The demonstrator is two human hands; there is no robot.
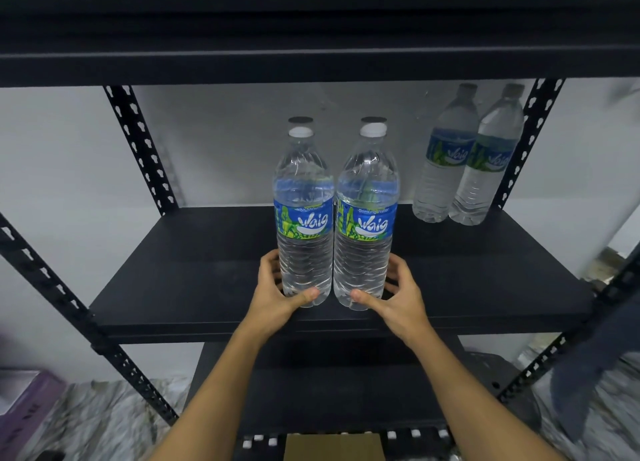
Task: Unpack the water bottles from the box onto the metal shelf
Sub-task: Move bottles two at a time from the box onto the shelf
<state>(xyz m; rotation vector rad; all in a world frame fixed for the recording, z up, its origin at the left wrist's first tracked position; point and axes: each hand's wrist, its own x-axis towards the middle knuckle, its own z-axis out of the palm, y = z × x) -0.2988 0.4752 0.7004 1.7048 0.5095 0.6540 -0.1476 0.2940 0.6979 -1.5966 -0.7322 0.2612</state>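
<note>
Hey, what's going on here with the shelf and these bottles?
A person is stocking a black metal shelf with water bottles. The left hand grips the left bottle low down and the right hand grips the right bottle. Both are upright, side by side near the shelf's front edge. Two more bottles stand in the back right corner. Part of a cardboard box shows below.

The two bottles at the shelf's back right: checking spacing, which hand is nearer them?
Right. The right hand holds a front bottle, left of and in front of the back bottles; the left hand holds the next bottle, farther left.
</note>
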